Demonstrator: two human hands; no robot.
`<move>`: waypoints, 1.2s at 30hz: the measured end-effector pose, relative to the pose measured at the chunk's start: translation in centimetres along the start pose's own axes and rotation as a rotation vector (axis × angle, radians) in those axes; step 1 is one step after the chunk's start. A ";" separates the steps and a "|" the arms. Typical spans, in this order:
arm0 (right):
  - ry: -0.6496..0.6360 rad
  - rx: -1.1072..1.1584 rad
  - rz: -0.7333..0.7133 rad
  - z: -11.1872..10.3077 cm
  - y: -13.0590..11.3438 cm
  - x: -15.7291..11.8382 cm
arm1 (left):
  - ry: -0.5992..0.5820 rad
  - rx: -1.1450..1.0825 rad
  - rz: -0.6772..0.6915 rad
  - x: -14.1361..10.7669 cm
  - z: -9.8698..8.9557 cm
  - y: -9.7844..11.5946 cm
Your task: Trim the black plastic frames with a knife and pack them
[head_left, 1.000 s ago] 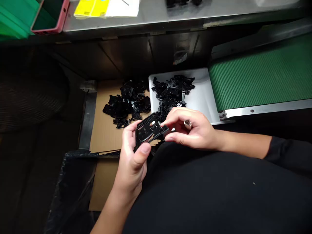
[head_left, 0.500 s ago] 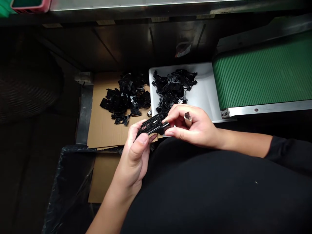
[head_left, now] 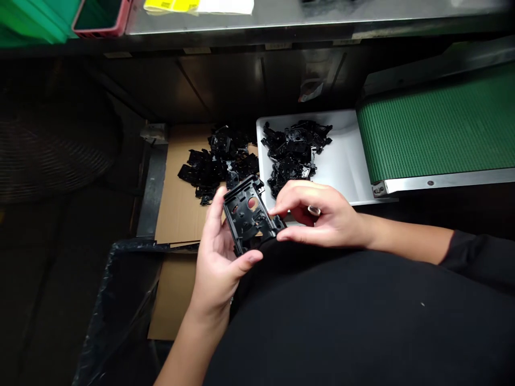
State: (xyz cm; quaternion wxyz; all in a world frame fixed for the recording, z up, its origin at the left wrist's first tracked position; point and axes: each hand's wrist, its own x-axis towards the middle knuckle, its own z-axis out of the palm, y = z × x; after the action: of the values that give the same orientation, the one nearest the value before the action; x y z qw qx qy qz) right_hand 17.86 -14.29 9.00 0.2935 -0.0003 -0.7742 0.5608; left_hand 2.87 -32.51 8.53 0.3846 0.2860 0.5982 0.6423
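A black plastic frame part (head_left: 246,215) with round holes and cut-outs is held up in front of me, its broad face tilted toward the camera. My left hand (head_left: 219,254) grips it along its left and lower edges, the thumb at the bottom corner. At its right end, my right hand (head_left: 317,214) pinches the part between thumb and forefinger. A small light-coloured tool (head_left: 314,210), its kind unclear, sits tucked in the curled fingers of that hand. Behind the hands lie two heaps of similar black parts, one on cardboard (head_left: 173,214), one in a white tray (head_left: 346,155).
A green ribbed conveyor belt (head_left: 438,123) with a metal edge stands at the right. Across the back runs a metal shelf (head_left: 277,19) bearing a pink-rimmed tray (head_left: 124,19) and yellow labels (head_left: 173,4). A bin lined with black plastic (head_left: 116,289) is at lower left, near a dark fan grille (head_left: 60,161).
The black part has been turned from nearly edge-on to show its broad, holed face. Both hands remain on it. The view has shifted slightly, bringing more of the shelf into sight.
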 end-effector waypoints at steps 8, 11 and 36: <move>-0.026 0.001 -0.069 2.9 -0.7 0.7 | 0.003 0.263 0.469 -0.8 -4.5 1.4; -0.006 -0.008 -0.067 4.2 -1.0 1.1 | 0.032 0.308 0.535 -0.5 -5.9 2.3; 0.109 0.069 0.031 13.4 -1.6 4.9 | 0.123 0.214 0.200 -4.1 -13.5 5.4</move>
State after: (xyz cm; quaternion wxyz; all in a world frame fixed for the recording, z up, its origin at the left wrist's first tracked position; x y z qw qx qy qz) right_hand 8.21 -24.94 9.94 0.3262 -0.0327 -0.7371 0.5910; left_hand -6.88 -43.27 12.65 0.2485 0.3438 0.6542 0.6262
